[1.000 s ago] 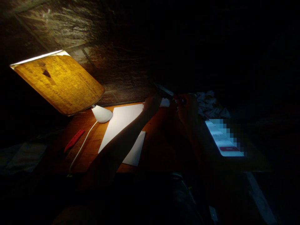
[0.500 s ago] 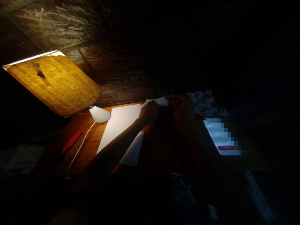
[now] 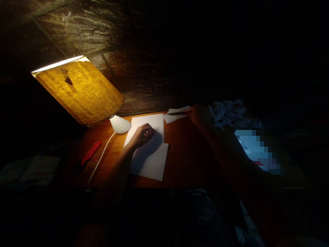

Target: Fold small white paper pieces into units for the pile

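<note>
My left hand (image 3: 144, 133) is over a large white sheet of paper (image 3: 159, 124), with fingers curled in and no object showing in them. A second white sheet (image 3: 151, 168) lies nearer me, under the shadow of that hand. At the far side of the table, my right hand (image 3: 200, 115) is closed on the red handle of a dark blade (image 3: 177, 113); whether it is a knife or closed scissors I cannot tell. The blade lies across small white paper pieces (image 3: 171, 119). Much of my right hand is in darkness.
A lit lamp (image 3: 82, 91) with a printed shade stands at the left, its white cord (image 3: 101, 159) running to the front edge. Beside the cord is a red holed object (image 3: 92, 152). Folded paper pieces (image 3: 231, 113) are heaped at the right, behind a glowing screen (image 3: 248, 154).
My left hand has left the small paper pieces and moved left over the large sheet. The red-handled blade now shows across the pieces. The view has shifted a little left.
</note>
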Demonstrator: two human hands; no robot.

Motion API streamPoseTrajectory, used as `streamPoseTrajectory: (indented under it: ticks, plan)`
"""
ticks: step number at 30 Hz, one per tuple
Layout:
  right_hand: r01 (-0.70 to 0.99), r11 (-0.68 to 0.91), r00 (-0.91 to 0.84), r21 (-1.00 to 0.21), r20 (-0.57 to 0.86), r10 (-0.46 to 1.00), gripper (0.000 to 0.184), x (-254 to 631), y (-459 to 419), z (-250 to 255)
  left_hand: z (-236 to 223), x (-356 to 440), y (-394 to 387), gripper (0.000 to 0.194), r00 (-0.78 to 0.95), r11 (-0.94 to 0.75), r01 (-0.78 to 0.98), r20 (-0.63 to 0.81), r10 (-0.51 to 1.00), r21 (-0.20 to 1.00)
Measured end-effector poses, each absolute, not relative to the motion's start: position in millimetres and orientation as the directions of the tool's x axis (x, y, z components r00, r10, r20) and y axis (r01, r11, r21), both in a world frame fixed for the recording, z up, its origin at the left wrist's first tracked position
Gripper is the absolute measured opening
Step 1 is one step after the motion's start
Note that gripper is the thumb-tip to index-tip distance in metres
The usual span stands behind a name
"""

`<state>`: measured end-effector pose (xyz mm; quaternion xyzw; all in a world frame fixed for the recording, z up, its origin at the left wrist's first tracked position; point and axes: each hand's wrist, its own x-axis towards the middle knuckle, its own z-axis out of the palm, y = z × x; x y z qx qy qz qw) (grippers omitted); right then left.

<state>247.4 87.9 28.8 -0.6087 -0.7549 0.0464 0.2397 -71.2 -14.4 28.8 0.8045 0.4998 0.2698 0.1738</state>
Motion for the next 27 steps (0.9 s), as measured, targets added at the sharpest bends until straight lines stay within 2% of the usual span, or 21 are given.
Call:
streamPoseTrajectory:
  ticks: [3, 5, 9, 12, 14, 16, 18, 20, 23, 27]
  plan:
    - [0.915, 0.255, -0.159, -0.311, 0.303, 0.940, 0.025, 248.7, 87.9, 22.8, 33.5, -72.0, -15.5, 0.023, 0.444, -0.465, 0.691, 0.182, 0.877, 0.553]
    - [0.921, 0.261, -0.150, -0.289, 0.355, 0.923, 0.027, 247.6, 82.3, 23.5, 35.6, -71.8, -15.2, 0.026, 0.466, -0.474, 0.681, 0.168, 0.869, 0.558]
    - [0.880, 0.304, -0.117, -0.364, 0.455, 0.883, 0.032, 230.7, 54.9, 35.5, 34.2, -70.9, -13.6, 0.022, 0.468, -0.466, 0.672, 0.158, 0.869, 0.575]
    - [0.768, 0.451, -0.325, -0.455, 0.330, 0.886, 0.014, 211.6, 22.5, 42.5, 29.2, -68.8, -11.4, 0.019, 0.424, -0.434, 0.675, 0.166, 0.890, 0.597]
    - [0.664, 0.499, -0.444, -0.558, 0.243, 0.862, 0.011, 201.6, 0.2, 42.7, 24.7, -66.7, -9.8, 0.024, 0.371, -0.406, 0.663, 0.196, 0.908, 0.628]
    - [0.612, 0.507, -0.512, -0.607, 0.185, 0.839, 0.019, 194.5, -18.5, 40.4, 19.6, -65.0, -8.7, 0.031, 0.309, -0.368, 0.626, 0.215, 0.926, 0.687]
    - [0.606, 0.553, -0.581, -0.572, 0.157, 0.799, 0.031, 188.6, -31.5, 37.7, 14.9, -64.3, -7.9, 0.032, 0.263, -0.322, 0.565, 0.204, 0.943, 0.760]
    - [0.609, 0.573, -0.604, -0.548, 0.147, 0.783, 0.036, 182.5, -38.6, 35.5, 11.7, -65.0, -7.3, 0.033, 0.242, -0.285, 0.510, 0.182, 0.953, 0.812]
    - [0.607, 0.568, -0.599, -0.555, 0.149, 0.787, 0.032, 174.9, -40.9, 32.5, 11.8, -68.2, -6.9, 0.036, 0.245, -0.236, 0.461, 0.133, 0.960, 0.855]
    - [0.543, 0.508, -0.580, -0.669, 0.139, 0.803, 0.030, 175.4, -34.4, 25.7, 18.5, -74.0, -6.4, 0.038, 0.225, -0.166, 0.440, 0.070, 0.972, 0.882]
